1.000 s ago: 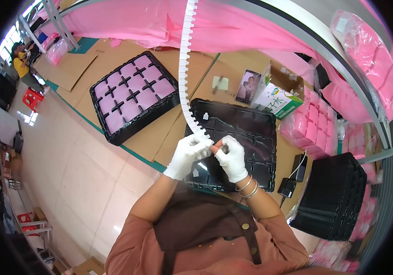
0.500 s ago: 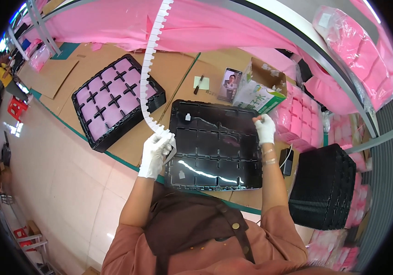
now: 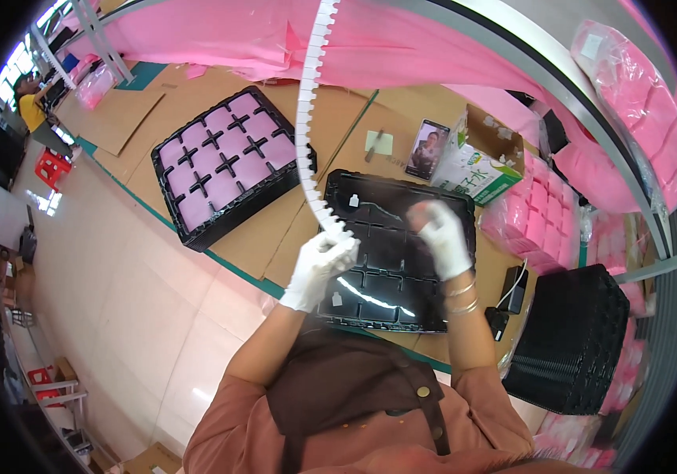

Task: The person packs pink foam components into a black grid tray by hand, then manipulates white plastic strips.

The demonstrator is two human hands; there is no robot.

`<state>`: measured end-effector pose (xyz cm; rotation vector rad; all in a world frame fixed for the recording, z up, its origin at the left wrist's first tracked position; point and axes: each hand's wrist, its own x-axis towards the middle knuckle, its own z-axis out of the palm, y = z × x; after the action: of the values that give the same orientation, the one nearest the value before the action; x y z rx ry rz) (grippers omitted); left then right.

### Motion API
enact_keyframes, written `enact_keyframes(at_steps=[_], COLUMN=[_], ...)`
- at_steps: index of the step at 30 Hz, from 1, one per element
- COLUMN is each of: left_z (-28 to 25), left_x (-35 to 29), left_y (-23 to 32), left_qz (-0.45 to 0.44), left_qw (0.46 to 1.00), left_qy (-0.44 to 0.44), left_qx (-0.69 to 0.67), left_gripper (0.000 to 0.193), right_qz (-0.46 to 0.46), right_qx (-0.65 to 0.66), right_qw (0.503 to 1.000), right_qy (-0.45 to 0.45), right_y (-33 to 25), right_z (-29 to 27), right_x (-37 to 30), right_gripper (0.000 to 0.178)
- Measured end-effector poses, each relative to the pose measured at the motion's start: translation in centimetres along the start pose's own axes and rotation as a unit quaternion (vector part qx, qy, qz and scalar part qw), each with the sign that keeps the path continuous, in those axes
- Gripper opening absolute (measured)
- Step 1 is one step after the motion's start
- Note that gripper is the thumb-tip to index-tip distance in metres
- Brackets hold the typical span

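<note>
My left hand (image 3: 320, 265), in a white glove with its fingers closed, pinches the lower end of a long white strip of tabbed labels (image 3: 307, 134). The strip curves down from above to the near left side of a shiny black plastic tray (image 3: 390, 261) divided into compartments. Two small pale labels lie on that tray, one label (image 3: 353, 201) at its far left and another label (image 3: 337, 299) at its near left. Over the tray's right half is my right hand (image 3: 443, 237), gloved with bare fingertips; motion blurs its fingers, so anything in them is hidden.
A black tray filled with pink foam (image 3: 188, 162) stands on the cardboard-covered table (image 3: 275, 257) at left. Behind my tray lie a pen (image 3: 376, 144), a phone (image 3: 428, 148) and an open carton (image 3: 473, 170). At right are pink foam packs (image 3: 544, 213) and stacked black trays (image 3: 571, 340).
My right hand has moved in from the tray's right edge toward its middle. The left hand keeps hold of the strip. The whole view has shifted slightly.
</note>
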<state>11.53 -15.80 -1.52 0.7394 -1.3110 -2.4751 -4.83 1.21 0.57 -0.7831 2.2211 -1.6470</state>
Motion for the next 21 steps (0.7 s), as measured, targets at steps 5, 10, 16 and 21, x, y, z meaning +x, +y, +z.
enact_keyframes(at_steps=[5,10,16,21], left_z=[0.6,0.9,0.1,-3.9], left_x=[-0.4,-0.3,1.6,1.4], left_y=[-1.3,-0.6,-1.1,0.0], left_qz=[0.015,-0.035,0.029,0.102], left_qw=[0.999,0.998,0.999,0.984], left_qy=[-0.051,-0.045,0.003,0.105], left_qx=[-0.01,0.021,0.04,0.104], left_gripper=[0.012,0.016,0.02,0.023], right_qz=[0.105,0.129,-0.21,-0.011], right_qx=[0.209,0.255,-0.114,-0.144], right_qw=[0.969,0.956,0.962,0.983], right_qy=[-0.076,-0.069,0.133,0.113], right_y=[-0.5,0.0,-4.5,0.6], right_z=[7.0,7.1,5.5,-4.9], right_x=[-4.3,-5.7,-8.4,-9.5], right_gripper=[0.018,0.013,0.015,0.012])
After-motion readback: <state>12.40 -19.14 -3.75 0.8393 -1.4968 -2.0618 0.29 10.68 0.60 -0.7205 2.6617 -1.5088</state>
